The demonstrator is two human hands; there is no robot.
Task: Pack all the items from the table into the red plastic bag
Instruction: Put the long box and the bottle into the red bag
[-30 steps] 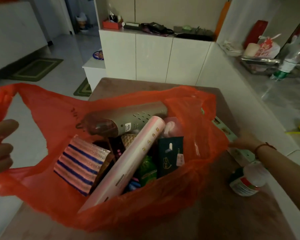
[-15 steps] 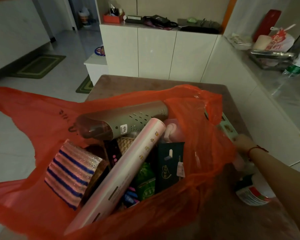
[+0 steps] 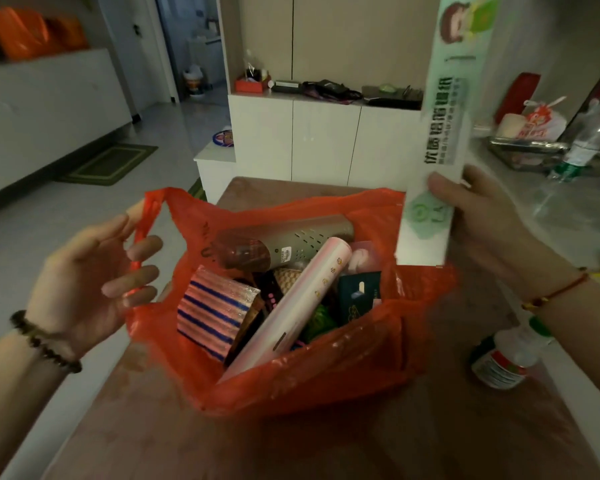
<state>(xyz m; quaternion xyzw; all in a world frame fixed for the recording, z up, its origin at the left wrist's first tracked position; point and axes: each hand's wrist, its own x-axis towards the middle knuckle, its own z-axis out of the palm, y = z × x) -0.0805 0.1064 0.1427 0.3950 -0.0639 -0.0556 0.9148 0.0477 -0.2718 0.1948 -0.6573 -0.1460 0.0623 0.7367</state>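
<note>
The red plastic bag (image 3: 326,379) stands open on the brown table (image 3: 361,445), full of items: a grey perforated tube (image 3: 291,244), a long pink roll (image 3: 291,306), a striped pink-and-blue cloth (image 3: 212,313) and a dark green packet (image 3: 357,299). My left hand (image 3: 90,278) holds the bag's left handle, fingers curled around it. My right hand (image 3: 482,220) grips the lower end of a long pale green box (image 3: 447,116), held upright above the bag's right rim. A small plastic bottle (image 3: 503,358) lies on the table under my right forearm.
A white cabinet (image 3: 326,140) with clutter on top stands behind the table. At the right runs a counter (image 3: 568,209) with a metal tray, a bag and a bottle. Tiled floor with green mats lies to the left.
My right hand has picked the long green box off the table behind the bag and raised it upright. My left hand has come back into view on the bag handle.
</note>
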